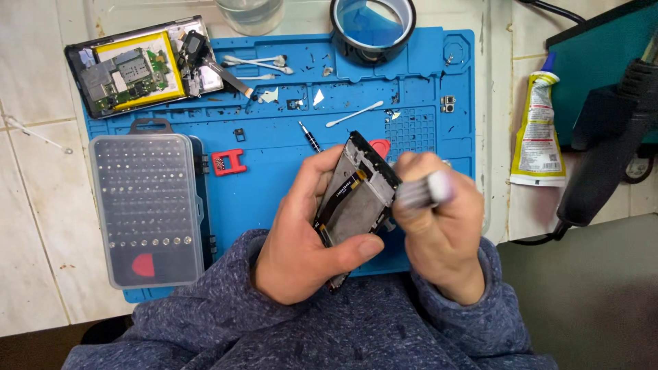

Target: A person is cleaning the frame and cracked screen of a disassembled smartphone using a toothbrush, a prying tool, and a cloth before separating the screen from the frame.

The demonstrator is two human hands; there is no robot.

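My left hand (305, 233) grips a phone screen frame (356, 199), tilted, with its inner side and a dark flex cable facing me. My right hand (442, 229) is closed round a silver-handled tool (425, 190), whose tip meets the frame's right edge. Both hands hover over the near part of a blue repair mat (274, 185).
An opened phone body with yellow battery (137, 65) lies at the mat's far left. A clear screwdriver-bit case (147, 209) sits left, with a red clip (228, 162) beside it. Cotton swabs (353, 114), a tape roll (372, 27), a glue tube (538, 130) and a black hot-air handle (606, 147) lie around.
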